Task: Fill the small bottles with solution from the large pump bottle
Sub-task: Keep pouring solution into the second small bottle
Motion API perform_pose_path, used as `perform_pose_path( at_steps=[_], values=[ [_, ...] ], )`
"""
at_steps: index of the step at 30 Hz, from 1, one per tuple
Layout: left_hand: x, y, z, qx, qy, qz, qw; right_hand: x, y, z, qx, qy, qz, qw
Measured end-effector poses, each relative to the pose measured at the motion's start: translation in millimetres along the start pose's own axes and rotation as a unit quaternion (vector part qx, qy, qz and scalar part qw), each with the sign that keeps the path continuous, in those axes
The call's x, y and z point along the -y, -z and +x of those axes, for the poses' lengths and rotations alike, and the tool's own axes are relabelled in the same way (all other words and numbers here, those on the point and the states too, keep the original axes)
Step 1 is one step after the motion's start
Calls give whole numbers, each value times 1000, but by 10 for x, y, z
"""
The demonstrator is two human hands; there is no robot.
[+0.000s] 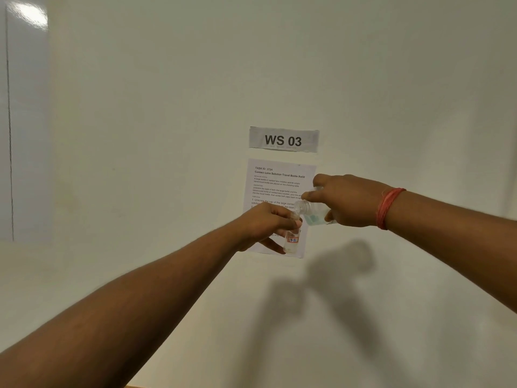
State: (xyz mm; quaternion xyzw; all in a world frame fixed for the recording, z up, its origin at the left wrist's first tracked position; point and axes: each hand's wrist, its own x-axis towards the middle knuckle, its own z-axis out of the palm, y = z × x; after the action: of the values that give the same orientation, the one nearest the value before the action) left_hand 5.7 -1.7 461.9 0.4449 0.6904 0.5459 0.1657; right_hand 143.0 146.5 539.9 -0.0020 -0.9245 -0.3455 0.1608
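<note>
the small bottle (292,238) is held up in the air in front of the wall, upright, clear, with a white label that has a red frame and blue writing on it. the left hand (264,225) grips it near the top, fingers curled around the neck, and one finger reaches under toward its base. just above and to the right is the large bottle (312,212), also clear, tilted so its open threaded mouth points down to the left, right over the mouth of the small bottle. a little bluish liquid lies in its lower side. the right hand (345,201) holds it with fingers wrapped around the body. a red thread band (387,207) is on the right wrist. behind the hands a printed instruction sheet (275,186) is stuck on the wall (140,107), and above it a sign "ws 03" (283,140). shadows of both arms fall on the pale surface below.
</note>
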Motion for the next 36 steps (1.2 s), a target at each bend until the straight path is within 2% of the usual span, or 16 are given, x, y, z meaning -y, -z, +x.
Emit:
perform_pose_path(
  at_steps=[36],
  values=[
    [148,59,83,-4,3,1,1000,58,-18,138,21,23,-29,999]
  ],
)
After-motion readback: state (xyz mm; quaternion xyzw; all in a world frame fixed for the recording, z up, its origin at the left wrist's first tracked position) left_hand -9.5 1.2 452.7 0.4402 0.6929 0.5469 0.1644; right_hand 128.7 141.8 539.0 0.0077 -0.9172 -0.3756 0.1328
